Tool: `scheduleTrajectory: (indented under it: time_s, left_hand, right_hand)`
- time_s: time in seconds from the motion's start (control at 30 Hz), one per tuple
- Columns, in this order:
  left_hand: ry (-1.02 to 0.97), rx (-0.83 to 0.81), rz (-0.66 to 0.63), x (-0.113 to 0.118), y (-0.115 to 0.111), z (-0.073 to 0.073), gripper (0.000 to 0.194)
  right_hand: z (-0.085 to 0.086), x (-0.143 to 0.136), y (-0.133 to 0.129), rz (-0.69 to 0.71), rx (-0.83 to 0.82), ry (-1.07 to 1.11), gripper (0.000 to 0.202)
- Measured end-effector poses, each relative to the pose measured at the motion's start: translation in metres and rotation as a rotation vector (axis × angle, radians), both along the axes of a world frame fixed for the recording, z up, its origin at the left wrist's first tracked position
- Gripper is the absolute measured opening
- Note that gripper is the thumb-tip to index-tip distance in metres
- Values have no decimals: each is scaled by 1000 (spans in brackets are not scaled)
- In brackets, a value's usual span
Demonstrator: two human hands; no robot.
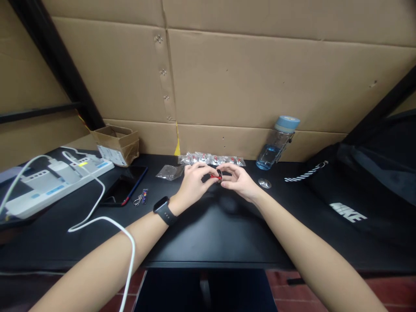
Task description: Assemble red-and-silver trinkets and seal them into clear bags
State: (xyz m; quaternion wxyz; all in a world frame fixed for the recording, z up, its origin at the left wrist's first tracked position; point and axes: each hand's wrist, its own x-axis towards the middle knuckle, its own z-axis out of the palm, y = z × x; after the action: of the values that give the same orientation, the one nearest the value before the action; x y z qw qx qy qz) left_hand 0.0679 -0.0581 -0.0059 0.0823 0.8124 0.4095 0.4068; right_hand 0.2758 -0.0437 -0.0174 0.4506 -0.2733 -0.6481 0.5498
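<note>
Seated at a long black desk (pixel 208 229) backed by tan cardboard panels (pixel 260 78). Left hand (pixel 192 182) with black wristwatch (pixel 165 211) and right hand (pixel 238 182) brought together above the desktop, fingertips of both pinched on one small red-and-silver round part (pixel 217 176) held between them. Behind the hands, a row of clear plastic packets of similar red-and-silver parts (pixel 212 159); to the right, a small silver disc (pixel 264 183). Held part mostly hidden by fingers, exact shape hard to make out.
</note>
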Motion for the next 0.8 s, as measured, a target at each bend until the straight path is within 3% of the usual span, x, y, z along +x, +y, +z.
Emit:
scheduleTrajectory:
  time_s: [0.5,0.8]
  left_hand:
    - [180,146,10,-2,-1,0,11]
    - [112,112,50,0,-3,2,5]
  right_hand:
    - [-3,-3,0,-44,6,-15,56]
    - [-8,-6,2,-104,10,-13,46]
